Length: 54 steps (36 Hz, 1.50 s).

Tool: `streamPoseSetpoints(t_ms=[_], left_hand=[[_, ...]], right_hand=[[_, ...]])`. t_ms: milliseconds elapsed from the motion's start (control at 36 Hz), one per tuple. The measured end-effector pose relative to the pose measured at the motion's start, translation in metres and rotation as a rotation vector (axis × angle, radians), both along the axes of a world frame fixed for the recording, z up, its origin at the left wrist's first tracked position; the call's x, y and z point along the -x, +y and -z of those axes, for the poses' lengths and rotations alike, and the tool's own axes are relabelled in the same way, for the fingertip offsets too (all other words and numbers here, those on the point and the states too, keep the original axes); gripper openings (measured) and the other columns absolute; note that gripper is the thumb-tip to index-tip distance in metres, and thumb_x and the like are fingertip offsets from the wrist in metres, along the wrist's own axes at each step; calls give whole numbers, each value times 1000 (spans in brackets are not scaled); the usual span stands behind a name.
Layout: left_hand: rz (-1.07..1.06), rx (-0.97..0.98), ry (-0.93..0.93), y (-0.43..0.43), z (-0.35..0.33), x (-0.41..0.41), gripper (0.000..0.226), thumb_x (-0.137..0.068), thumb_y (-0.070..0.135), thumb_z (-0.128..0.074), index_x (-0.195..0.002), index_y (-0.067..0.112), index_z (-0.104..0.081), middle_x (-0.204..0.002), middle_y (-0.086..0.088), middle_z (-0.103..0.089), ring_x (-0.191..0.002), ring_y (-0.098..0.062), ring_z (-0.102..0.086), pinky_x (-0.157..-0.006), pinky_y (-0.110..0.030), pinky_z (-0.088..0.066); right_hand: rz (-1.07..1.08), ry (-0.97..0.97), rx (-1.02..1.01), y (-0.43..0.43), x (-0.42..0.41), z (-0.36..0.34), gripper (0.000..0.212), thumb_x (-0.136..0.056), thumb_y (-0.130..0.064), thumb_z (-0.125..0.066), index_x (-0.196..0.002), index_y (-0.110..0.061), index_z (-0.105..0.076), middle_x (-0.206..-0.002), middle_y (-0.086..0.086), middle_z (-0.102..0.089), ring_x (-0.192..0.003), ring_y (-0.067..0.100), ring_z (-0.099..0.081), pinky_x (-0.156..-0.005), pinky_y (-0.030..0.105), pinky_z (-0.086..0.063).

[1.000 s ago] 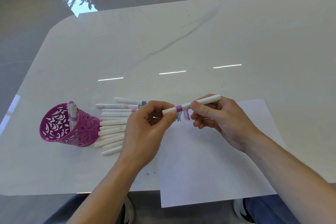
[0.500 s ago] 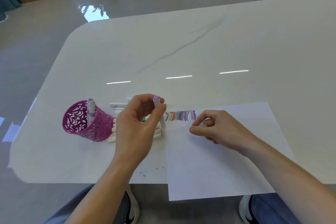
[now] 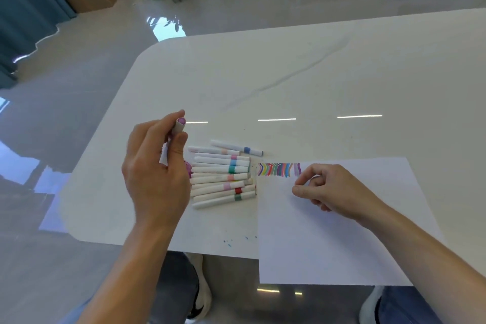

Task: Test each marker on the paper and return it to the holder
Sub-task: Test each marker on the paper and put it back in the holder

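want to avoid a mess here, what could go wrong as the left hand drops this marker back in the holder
The left hand covers nearly all of the pink holder, so the purple-capped marker goes in almost blind and could miss the opening or tip the holder. The loose markers lie just beside it, and a bump could set them rolling. The paper overhangs the table edge, and the right hand only lightly rests on it, so it might slide.

A row of white plastic markers (image 3: 222, 176) lies on the white desk (image 3: 342, 73), just left of the white paper sheet (image 3: 342, 244).
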State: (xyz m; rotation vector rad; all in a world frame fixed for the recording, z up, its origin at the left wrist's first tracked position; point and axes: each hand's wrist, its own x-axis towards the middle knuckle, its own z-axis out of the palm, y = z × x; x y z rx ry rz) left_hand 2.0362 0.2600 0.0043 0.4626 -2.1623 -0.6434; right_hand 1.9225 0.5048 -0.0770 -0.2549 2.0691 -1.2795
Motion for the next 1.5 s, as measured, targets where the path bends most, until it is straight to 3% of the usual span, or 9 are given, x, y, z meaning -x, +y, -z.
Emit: streamPoseSetpoints(t_ms=[139,333,500,667,778,861,1056,1222,1500], left_hand=[[-105,-125,-151,-17,6,-3,23,-98,23,-62,-120,29,-64,-101,10,-63,-94,-10,-60,-78,-21,-49],[-189,-185,-325,-34,14,-5,15,-94,23,-66,-109,26,-65,-104,5,-64,-91,-12,-61,-66,-8,-38],[-198,-151,-382,-34,17,-5,21,-93,16,-67,-113,21,-72,-109,4,-67,-92,-9,-58,-81,-18,-44],[-202,-169,-330,-33,18,-1,28,-91,15,-71,-118,20,-66,-100,4,-67,-87,-10,-61,-80,-23,-49],[-206,-80,-298,-26,17,3,31,-90,19,-71,-121,17,-64,-111,1,-65,-100,-12,-58,-84,-12,-40],[-146,-31,-256,-16,13,7,31,-89,17,-73,-119,15,-65,-111,1,-64,-101,-12,-58,-80,2,-33],[152,-55,-511,9,35,12,26,-89,20,-72,-114,24,-66,-96,15,-61,-85,0,-57,-76,-12,-44],[308,-10,-848,27,64,12,12,-87,25,-70,-99,27,-67,-91,14,-62,-84,-8,-56,-78,-25,-49],[371,182,-777,38,82,10,6,-88,20,-72,-93,23,-74,-92,9,-66,-89,-16,-58,-73,-30,-52]], right_hand=[[14,-1,0,-1,1,1,13,-85,-19,-81,-89,-10,-71,-55,-5,-60,-53,14,-52,-54,27,-43],[14,4,-7,-2,0,2,14,-86,-17,-80,-91,-9,-70,-56,-5,-61,-51,11,-55,-51,24,-44],[12,9,-16,-3,-1,2,13,-86,-18,-80,-91,-10,-71,-56,-5,-61,-52,11,-54,-52,25,-45],[13,0,-13,-3,0,1,13,-87,-18,-80,-91,-10,-70,-55,-6,-61,-52,10,-55,-52,24,-45],[10,-13,-13,-1,1,0,13,-87,-18,-80,-92,-10,-71,-56,-6,-62,-53,11,-56,-54,26,-46],[16,-25,-6,0,1,0,13,-87,-16,-79,-92,-8,-71,-56,-6,-62,-53,11,-55,-52,26,-45],[34,-30,0,3,4,1,10,-89,-14,-77,-93,-8,-70,-54,-5,-60,-49,14,-51,-51,23,-43],[45,-17,-19,2,7,3,5,-89,-10,-73,-93,-8,-70,-54,-3,-60,-45,16,-49,-47,21,-42],[41,-2,-26,1,6,5,3,-89,-9,-72,-90,-10,-69,-53,-3,-61,-47,17,-51,-50,25,-45]])
